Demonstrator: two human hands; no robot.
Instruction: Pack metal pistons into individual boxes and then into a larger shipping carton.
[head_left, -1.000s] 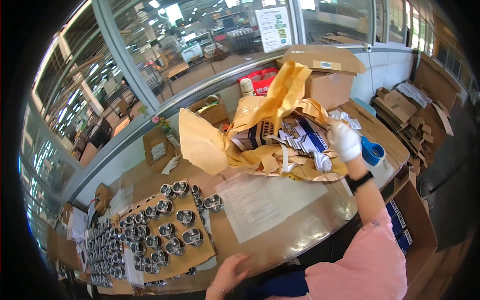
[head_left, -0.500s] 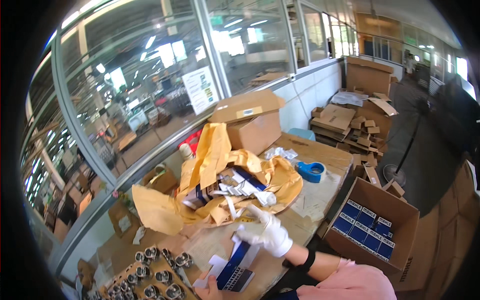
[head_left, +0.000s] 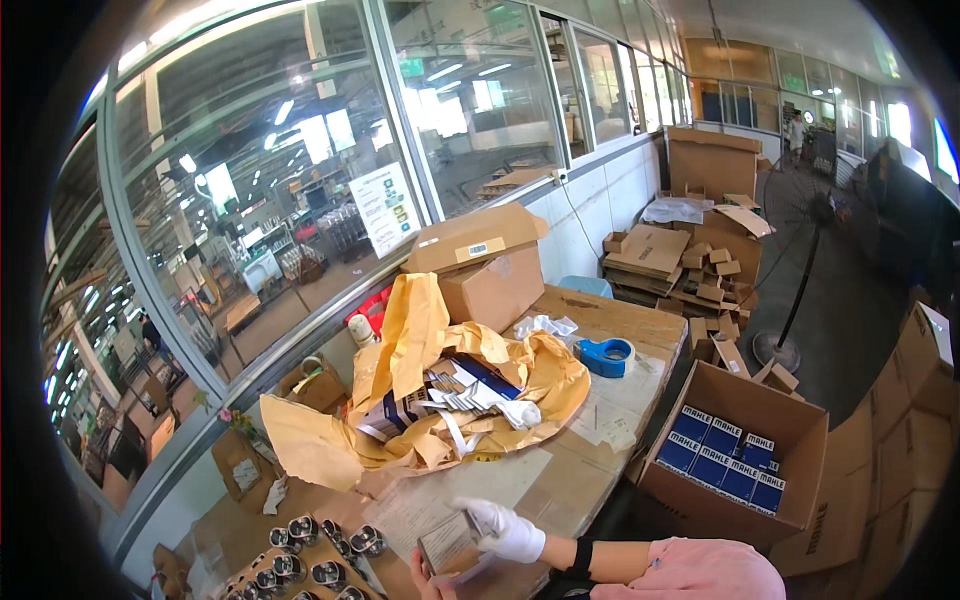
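Note:
At the near edge of the table, my bare left hand grips a small carton, which shows a grey-brown face; its blue printed side is turned out of sight. My right hand, in a white glove, is at the carton's upper right edge with its fingers bent onto it. Left of the hands, several round metal pistons stand in rows on a brown board. Beyond the hands, crumpled yellow-brown wrapping paper holds a blue-and-white carton and a pile of small silvery-white packets.
A blue tape dispenser sits at the table's right side, and a brown box stands at the back by the window. To the right, an open cardboard box holds several blue-and-white cartons. A stand fan and stacked cardboard lie beyond.
The carton has been turned, so its blue side and white flaps no longer show. My gloved right hand has come down and left, closer to my left hand. The view has shifted slightly.

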